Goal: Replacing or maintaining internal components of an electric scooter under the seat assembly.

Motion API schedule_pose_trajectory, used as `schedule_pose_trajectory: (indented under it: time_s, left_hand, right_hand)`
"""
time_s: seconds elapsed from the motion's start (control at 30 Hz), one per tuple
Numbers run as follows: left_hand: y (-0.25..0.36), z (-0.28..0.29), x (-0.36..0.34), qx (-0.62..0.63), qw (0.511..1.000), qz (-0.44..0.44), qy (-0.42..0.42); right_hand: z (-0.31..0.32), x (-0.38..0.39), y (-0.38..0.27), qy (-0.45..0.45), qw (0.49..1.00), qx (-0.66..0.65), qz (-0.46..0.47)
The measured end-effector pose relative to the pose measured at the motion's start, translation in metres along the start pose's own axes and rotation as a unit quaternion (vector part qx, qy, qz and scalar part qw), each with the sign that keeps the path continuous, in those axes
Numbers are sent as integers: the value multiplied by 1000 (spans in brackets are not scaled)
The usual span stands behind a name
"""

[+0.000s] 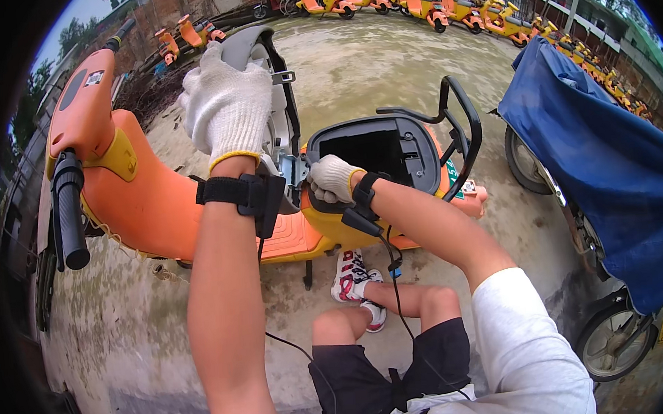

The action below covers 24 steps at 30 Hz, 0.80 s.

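An orange and yellow scooter (149, 203) stands side-on before me, its grey seat (249, 41) raised. My left hand (227, 107), in a white knit glove, grips the raised seat near its top, with its fingers partly hidden. My right hand (332, 178), also gloved, is closed beside the metal hinge (293, 167) at the seat's base; what its fingertips hold is hidden. The black open seat compartment (362, 150) lies just right of the hinge. Both my wrists wear black straps with wired devices.
The handlebar grip (71, 208) sticks out at the left, a black rear rack (461, 153) at the right. A blue-covered two-wheeler (618, 182) stands close on my right. A row of similar scooters (425, 8) lines the back of the concrete yard (444, 63), near walls and a fence.
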State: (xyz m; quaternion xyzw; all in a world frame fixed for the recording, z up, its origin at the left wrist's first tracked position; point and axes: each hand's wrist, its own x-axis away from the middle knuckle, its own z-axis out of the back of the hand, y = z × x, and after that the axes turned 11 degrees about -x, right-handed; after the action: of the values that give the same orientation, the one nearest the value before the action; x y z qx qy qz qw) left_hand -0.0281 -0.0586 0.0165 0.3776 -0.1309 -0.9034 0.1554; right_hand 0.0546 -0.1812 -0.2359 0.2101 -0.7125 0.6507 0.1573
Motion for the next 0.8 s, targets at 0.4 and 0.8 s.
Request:
schedule_pose_trajectory:
  time_s: [0.4,0.8]
  left_hand:
    - [19,15,-6,-28,995,63,-75]
    - [-4,10,-2,-9,999,29,-21]
  right_hand:
    - [7,52,-54,-17,768,624,144]
    - [30,-9,-126,15,745,655,125]
